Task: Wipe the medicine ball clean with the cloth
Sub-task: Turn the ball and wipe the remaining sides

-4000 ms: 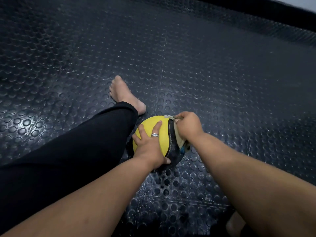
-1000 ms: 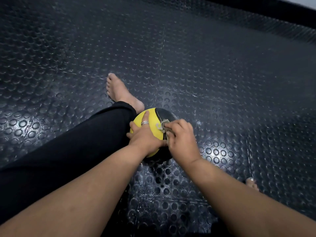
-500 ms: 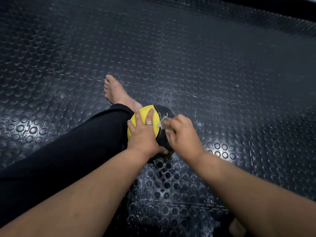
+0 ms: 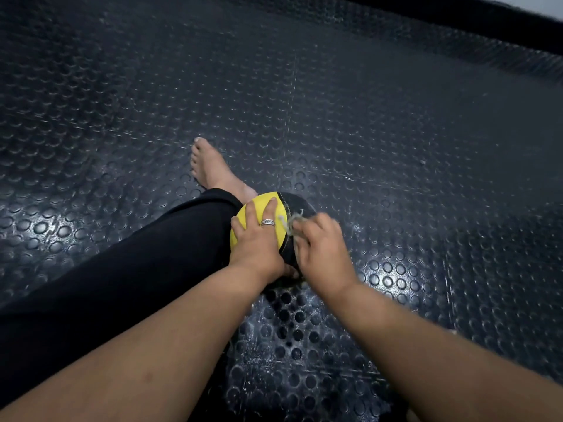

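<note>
Left hand (image 4: 257, 239) flat, right hand (image 4: 320, 248) curled.

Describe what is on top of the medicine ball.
The left hand lies spread on the medicine ball, on its yellow panel. The right hand holds the cloth against the black panel; most of the cloth is hidden.

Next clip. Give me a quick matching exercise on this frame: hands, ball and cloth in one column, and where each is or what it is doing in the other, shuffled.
Column 1:
1. left hand
2. right hand
3. cloth
4. ball

Column 2:
A. yellow and black, on the studded floor beside the leg
B. wears a ring, spread flat on the yellow panel
C. pale, frayed, on the black panel
D. grips the cloth

Pairs: 1-B, 2-D, 3-C, 4-A
</note>
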Demonstrator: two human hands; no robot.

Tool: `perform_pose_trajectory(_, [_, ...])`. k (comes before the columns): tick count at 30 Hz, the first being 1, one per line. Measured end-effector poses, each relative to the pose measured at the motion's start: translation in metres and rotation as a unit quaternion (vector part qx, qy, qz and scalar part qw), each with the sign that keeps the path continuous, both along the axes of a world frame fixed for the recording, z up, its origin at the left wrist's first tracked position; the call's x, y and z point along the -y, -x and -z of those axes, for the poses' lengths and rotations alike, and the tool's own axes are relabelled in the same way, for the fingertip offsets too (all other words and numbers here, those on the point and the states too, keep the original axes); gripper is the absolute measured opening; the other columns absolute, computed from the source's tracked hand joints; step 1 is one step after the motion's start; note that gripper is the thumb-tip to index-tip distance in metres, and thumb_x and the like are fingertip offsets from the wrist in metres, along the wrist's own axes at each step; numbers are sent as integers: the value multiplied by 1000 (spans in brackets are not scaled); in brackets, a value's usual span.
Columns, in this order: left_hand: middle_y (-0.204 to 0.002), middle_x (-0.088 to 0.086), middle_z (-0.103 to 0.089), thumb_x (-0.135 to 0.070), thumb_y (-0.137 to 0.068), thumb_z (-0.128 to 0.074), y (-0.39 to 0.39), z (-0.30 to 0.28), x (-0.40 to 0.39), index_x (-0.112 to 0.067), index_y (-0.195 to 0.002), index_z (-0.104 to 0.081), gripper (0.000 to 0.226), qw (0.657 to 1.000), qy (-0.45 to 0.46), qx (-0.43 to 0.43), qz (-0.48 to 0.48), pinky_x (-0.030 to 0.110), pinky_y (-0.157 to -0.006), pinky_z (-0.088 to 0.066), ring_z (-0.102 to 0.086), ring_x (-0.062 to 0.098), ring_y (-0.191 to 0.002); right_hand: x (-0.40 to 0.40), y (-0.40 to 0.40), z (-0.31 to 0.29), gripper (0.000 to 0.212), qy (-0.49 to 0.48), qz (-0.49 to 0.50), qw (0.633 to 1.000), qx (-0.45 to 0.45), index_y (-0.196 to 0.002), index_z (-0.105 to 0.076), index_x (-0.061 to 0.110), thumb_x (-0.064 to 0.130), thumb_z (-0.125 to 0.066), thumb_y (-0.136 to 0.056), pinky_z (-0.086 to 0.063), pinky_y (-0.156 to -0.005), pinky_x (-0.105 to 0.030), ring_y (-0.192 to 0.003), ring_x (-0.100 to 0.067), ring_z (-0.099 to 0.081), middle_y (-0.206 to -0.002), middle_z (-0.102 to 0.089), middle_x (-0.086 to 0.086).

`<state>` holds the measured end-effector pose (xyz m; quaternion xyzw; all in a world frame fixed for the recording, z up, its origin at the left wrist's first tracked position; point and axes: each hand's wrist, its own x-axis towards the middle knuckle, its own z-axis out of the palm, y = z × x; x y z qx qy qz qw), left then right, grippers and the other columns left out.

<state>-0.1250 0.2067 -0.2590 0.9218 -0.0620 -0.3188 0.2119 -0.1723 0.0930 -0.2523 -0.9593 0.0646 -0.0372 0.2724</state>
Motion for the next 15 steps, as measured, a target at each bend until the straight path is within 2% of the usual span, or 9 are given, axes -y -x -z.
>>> perform_pose_trajectory(4, [-158, 1, 21, -35, -69, -87, 7, 1, 2, -36, -151, 18, 133, 1000, -7, 16, 20, 43, -105, -39, 7, 39, -145, 4, 20, 9, 22, -12, 13, 1000, 3, -98, -70, 1, -2, -57, -80, -43, -78, -27, -85, -30, -53, -88, -56, -10])
perform_pose_trajectory(7, [-157, 2, 18, -39, -66, -88, 1, 1, 0, -35, -151, 18, 136, 1000, -5, 13, 12, 47, -107, -36, 4, 41, -145, 0, -1, 7, 21, -17, 30, 999, 3, -96, -70, 1, -3, -57, -81, -45, -83, -31, -91, -31, -52, -90, -55, -11])
perform_pose_trajectory(10, [-158, 4, 21, -39, -69, -86, 5, -2, 3, -36, -151, 19, 133, 1000, -4, 8, 20, 44, -112, -31, 9, 42, -145, 2, -38, 4, 20, -19, 58, 998, -14, -97, -70, 4, 3, -54, -86, -46, -86, -36, -95, -32, -53, -97, -56, -12])
perform_pose_trajectory(13, [-158, 4, 22, -41, -66, -87, 9, -3, 7, -38, -150, 19, 136, 999, -8, 13, 35, 46, -113, -29, 11, 43, -145, 6, -68, 0, 23, -4, 52, 997, -50, -104, -68, 3, 7, -52, -89, -42, -89, -33, -102, -34, -52, -105, -55, -14])
perform_pose_trajectory(15, [-158, 2, 20, -40, -64, -89, 4, 0, 5, -38, -151, 18, 137, 1000, -6, 7, 26, 46, -113, -29, 9, 41, -145, 4, -63, -1, 23, 9, 29, 999, -40, -105, -68, 5, 7, -51, -89, -40, -86, -33, -100, -32, -49, -103, -54, -13])
